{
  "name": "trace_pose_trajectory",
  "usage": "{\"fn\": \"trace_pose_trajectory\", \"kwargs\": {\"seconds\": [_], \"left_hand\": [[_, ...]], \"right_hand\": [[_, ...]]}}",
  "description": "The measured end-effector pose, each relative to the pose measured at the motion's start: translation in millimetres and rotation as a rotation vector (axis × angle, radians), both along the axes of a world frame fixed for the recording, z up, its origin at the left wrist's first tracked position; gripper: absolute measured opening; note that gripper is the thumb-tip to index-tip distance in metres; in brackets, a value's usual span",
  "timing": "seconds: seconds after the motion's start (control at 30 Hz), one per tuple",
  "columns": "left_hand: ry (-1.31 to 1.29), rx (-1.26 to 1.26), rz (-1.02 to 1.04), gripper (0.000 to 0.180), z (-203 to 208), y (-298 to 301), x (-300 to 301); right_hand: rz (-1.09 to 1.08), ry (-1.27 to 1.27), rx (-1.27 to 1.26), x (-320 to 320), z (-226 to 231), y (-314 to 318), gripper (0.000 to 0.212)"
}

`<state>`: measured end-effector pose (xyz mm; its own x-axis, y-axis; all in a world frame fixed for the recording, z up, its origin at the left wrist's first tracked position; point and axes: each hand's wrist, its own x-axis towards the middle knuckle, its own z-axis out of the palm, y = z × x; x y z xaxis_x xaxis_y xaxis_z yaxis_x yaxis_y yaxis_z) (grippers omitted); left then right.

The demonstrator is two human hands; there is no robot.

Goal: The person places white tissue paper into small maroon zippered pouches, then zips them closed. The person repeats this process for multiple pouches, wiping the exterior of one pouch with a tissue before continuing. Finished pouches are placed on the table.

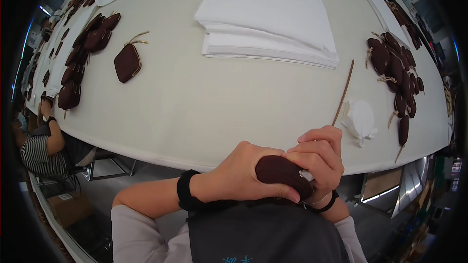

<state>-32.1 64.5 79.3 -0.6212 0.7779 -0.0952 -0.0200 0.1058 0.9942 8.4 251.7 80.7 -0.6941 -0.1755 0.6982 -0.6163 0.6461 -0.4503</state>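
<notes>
A dark brown zippered pouch (279, 170) is gripped in my left hand (234, 173), its thumb along the near side. Against the pouch's right side is my right hand (321, 158), with fingers curled. A small white scrap (306, 175) shows between those fingers and the pouch; its kind is unclear. Just beyond the right knuckles, a thin brown stick (344, 90) slants up and away. Its lower end is hidden by the hand, so I cannot tell whether the hand touches it. Right of it lies a crumpled white cloth (360, 121).
A stack of white sheets (268, 14) lies at the far middle of the pale table (170, 112). One brown pouch (127, 63) lies left, near a row of pouches (80, 61). More pouches (402, 78) are heaped right. Another person (46, 141) sits at left.
</notes>
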Motion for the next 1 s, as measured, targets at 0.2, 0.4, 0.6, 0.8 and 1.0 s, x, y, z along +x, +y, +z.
{"fn": "trace_pose_trajectory", "kwargs": {"seconds": [0.2, 0.4, 0.6, 0.8, 1.0], "left_hand": [[-0.315, 0.111, 0.023, 0.06, -15.1, -8.9, -7.6], [-0.388, 0.058, 0.06, 0.06, -19.2, -9.2, -6.3], [-0.331, -0.001, 0.077, 0.054, -18.7, 3.1, -2.0], [-0.764, 0.195, 0.305, 0.052, -17.6, 2.1, -17.9], [-0.901, 0.249, 0.376, 0.056, -25.9, -1.7, -37.3]], "right_hand": [[-0.013, -0.176, -0.146, -12.0, -14.2, 4.0, 0.031], [0.209, -0.65, -0.517, -8.7, -9.5, 6.3, 0.04], [0.169, -0.714, -0.577, -7.5, -38.3, 10.1, 0.037], [-0.05, -0.51, -0.786, -10.6, -39.8, -5.9, 0.035], [0.08, -0.364, -0.046, 5.6, -22.2, 9.2, 0.046]]}}
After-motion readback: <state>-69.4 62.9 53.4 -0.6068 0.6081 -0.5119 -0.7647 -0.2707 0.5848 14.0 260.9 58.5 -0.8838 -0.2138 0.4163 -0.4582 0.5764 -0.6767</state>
